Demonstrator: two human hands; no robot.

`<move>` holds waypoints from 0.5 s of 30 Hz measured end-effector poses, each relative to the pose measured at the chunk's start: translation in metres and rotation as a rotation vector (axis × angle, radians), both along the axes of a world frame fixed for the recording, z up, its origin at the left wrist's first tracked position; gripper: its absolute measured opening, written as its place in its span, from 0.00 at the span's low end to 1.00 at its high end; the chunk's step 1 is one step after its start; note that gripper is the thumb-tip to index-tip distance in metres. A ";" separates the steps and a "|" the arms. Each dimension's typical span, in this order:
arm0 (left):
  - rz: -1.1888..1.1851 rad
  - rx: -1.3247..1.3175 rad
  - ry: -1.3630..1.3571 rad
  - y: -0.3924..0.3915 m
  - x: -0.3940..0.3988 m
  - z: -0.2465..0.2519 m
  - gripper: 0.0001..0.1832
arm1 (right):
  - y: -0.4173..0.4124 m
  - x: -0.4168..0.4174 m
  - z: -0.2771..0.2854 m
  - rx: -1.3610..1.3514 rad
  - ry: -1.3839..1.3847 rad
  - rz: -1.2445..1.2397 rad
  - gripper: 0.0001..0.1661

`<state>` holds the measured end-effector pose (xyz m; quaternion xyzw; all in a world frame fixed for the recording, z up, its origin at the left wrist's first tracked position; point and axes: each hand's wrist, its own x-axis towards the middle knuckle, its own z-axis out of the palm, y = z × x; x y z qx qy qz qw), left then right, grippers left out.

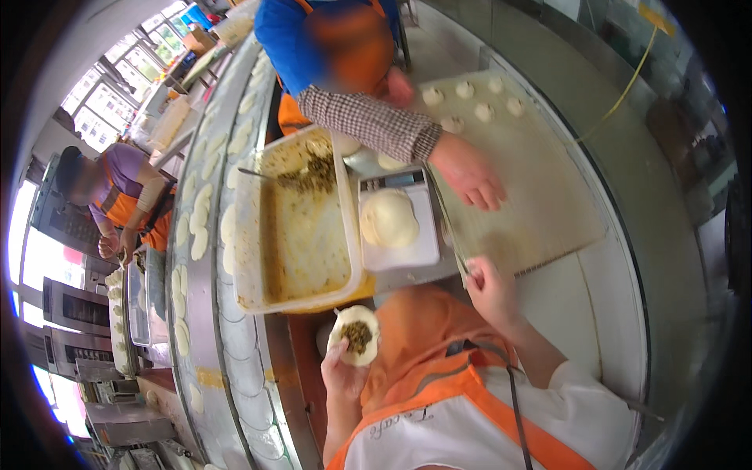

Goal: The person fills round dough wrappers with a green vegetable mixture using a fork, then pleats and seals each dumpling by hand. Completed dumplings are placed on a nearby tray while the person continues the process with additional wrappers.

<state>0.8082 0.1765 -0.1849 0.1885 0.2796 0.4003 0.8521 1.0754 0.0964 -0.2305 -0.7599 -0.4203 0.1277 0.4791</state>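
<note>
My left hand (345,376) holds an open round dough wrapper (369,320) from below, its thumb over the near edge. A mound of dark green chopped filling (355,341) lies in the wrapper's middle. My right hand (490,288) is at the left edge of a pale tray sheet (552,194). Its fingers are curled at a thin dark strip (446,214); I cannot tell whether they grip it. Beyond my left hand stands a white plastic tub (355,235) with chopped filling (308,173) and a metal utensil (254,173). Pale dough (389,217) rests on a digital scale (399,257).
Opposite me, a co-worker's hand (467,170) reaches over the sheet, where several shaped buns (484,111) sit. A conveyor (202,294) with oval dough pieces (201,223) runs along the left. Another person (126,188) works beyond it. A glass-like panel (646,294) borders the right.
</note>
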 end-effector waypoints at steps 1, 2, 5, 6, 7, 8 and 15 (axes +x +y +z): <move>-0.020 0.004 0.043 -0.001 0.001 -0.004 0.29 | 0.006 -0.002 0.002 -0.019 -0.041 0.002 0.16; -0.068 -0.001 0.037 -0.005 0.001 -0.008 0.29 | 0.010 -0.005 -0.001 0.004 -0.130 0.005 0.15; -0.187 0.005 0.093 -0.009 0.013 -0.009 0.28 | 0.024 -0.007 -0.021 0.004 -0.324 0.026 0.12; -0.226 0.014 0.118 -0.012 0.014 -0.007 0.28 | 0.028 -0.010 -0.025 -0.024 -0.345 0.041 0.12; -0.244 0.041 0.141 -0.015 0.011 -0.005 0.28 | 0.041 -0.013 -0.028 -0.031 -0.374 0.069 0.11; -0.205 0.024 0.111 -0.017 0.007 -0.009 0.29 | 0.053 -0.017 -0.030 -0.080 -0.377 0.080 0.10; -0.323 -0.042 0.203 -0.014 0.020 -0.003 0.26 | 0.062 -0.005 -0.036 -0.128 -0.407 0.051 0.09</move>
